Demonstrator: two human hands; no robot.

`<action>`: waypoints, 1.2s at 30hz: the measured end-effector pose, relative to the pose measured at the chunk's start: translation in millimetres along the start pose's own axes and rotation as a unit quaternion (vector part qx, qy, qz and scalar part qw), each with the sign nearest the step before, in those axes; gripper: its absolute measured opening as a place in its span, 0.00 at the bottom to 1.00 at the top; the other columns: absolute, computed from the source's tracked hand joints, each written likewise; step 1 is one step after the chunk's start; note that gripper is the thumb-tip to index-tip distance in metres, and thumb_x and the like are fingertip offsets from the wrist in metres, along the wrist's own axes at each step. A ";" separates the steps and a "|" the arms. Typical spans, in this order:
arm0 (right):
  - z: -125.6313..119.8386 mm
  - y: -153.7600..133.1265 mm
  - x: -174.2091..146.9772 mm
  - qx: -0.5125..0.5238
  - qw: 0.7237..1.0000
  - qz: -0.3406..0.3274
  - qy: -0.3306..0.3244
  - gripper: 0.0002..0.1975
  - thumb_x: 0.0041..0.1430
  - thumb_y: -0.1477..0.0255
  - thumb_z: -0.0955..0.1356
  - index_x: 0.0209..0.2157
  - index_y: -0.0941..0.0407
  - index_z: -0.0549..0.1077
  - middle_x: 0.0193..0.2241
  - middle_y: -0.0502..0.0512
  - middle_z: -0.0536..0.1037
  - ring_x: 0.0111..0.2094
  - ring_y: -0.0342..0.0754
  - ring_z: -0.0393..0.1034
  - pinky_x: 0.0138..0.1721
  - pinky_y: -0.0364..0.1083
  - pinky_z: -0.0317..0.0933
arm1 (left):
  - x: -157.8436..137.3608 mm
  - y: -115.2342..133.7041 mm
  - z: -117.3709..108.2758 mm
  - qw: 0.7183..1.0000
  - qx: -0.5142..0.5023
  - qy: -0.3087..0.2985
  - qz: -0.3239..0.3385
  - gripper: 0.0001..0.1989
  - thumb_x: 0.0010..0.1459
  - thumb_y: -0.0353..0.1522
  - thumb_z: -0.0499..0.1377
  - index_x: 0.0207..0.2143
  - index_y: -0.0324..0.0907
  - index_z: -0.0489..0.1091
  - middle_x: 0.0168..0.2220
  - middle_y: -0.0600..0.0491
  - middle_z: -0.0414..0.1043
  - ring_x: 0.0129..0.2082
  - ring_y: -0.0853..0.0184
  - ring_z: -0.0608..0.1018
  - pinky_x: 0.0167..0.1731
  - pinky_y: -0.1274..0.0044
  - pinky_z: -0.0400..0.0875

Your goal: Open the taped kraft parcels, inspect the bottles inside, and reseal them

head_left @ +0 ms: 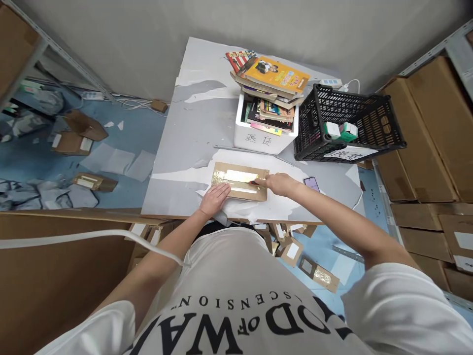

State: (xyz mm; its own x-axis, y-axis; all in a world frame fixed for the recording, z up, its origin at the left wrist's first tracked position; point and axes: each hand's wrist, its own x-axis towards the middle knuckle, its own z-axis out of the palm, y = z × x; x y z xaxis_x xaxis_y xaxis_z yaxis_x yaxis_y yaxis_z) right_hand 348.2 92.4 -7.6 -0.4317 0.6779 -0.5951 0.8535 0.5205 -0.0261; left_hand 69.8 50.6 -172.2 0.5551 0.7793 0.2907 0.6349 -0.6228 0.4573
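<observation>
A flat cardboard box, closed with shiny clear tape and bearing white labels, lies on the table close to its front edge. My left hand rests on the box's near left corner, fingers stretched out flat on the cardboard. From the right, my right hand is closed round a small red and black utility knife. Its front end points left and is over the taped top, near the middle seam; I cannot make out whether the blade is in the cardboard.
Behind the box stands a white bin heaped with books. A black plastic crate holding small boxes is to its right. A phone lies near my right forearm. Opened cartons litter the floor; stacked cartons line the right side.
</observation>
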 end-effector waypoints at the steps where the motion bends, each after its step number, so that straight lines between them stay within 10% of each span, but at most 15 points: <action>1: 4.1 9.8 -13.4 -0.002 1.000 0.018 -0.006 0.30 0.59 0.82 0.59 0.60 0.45 0.63 0.42 0.63 0.75 0.37 0.56 0.73 0.36 0.50 0.60 | 0.0 -0.2 0.5 1.000 -0.001 -0.001 0.000 0.19 0.65 0.34 0.48 0.54 0.42 0.68 0.54 0.44 0.71 0.58 0.59 0.69 0.57 0.63 0.63; 13: 47.7 42.3 -84.8 -0.063 0.996 0.057 0.001 0.41 0.56 0.86 0.56 0.66 0.40 0.44 0.42 0.58 0.74 0.30 0.48 0.74 0.29 0.44 0.55 | 2.5 8.0 -0.2 0.999 0.042 -0.024 0.003 0.19 0.64 0.32 0.48 0.54 0.42 0.68 0.54 0.45 0.70 0.58 0.59 0.69 0.57 0.62 0.63; 19: 89.6 68.8 -110.2 0.089 0.988 0.060 0.110 0.31 0.63 0.78 0.56 0.65 0.44 0.51 0.44 0.58 0.75 0.36 0.50 0.73 0.35 0.46 0.62 | 3.6 15.9 -8.0 0.998 0.037 -0.048 -0.015 0.20 0.64 0.32 0.48 0.55 0.41 0.68 0.55 0.43 0.69 0.58 0.58 0.69 0.57 0.63 0.62; 24: 148.7 47.4 -95.2 0.415 0.857 0.148 0.267 0.27 0.65 0.62 0.56 0.64 0.53 0.56 0.43 0.59 0.77 0.33 0.48 0.72 0.38 0.49 0.66 | 18.7 25.0 -22.9 0.994 0.064 -0.083 -0.025 0.24 0.60 0.42 0.52 0.56 0.41 0.67 0.56 0.41 0.67 0.58 0.53 0.68 0.58 0.61 0.56; 30: 181.1 -2.5 -56.4 0.697 0.635 0.186 0.277 0.36 0.58 0.53 0.63 0.65 0.53 0.53 0.33 0.52 0.74 0.18 0.38 0.60 0.17 0.40 0.57 | 69.4 15.4 -36.4 0.980 0.119 -0.151 -0.051 0.62 0.34 0.60 0.62 0.65 0.38 0.49 0.68 0.34 0.39 0.66 0.38 0.44 0.60 0.50 0.37; 36: 182.6 -6.0 -54.4 0.725 0.614 0.161 0.267 0.37 0.56 0.54 0.65 0.64 0.52 0.55 0.30 0.50 0.72 0.18 0.37 0.59 0.14 0.39 0.55 | 83.3 11.1 -35.3 0.967 0.122 -0.212 -0.076 0.65 0.32 0.62 0.62 0.66 0.38 0.44 0.68 0.35 0.36 0.66 0.37 0.40 0.58 0.50 0.48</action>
State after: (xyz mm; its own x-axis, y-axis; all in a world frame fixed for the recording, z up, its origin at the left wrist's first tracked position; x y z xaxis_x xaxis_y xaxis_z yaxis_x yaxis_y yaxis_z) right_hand 419.9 -42.3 -121.8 0.1243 0.8995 -0.4190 0.1160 -0.4325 -0.8941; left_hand 104.1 111.1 -113.3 0.5832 0.7966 -0.1587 0.8054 -0.5416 0.2409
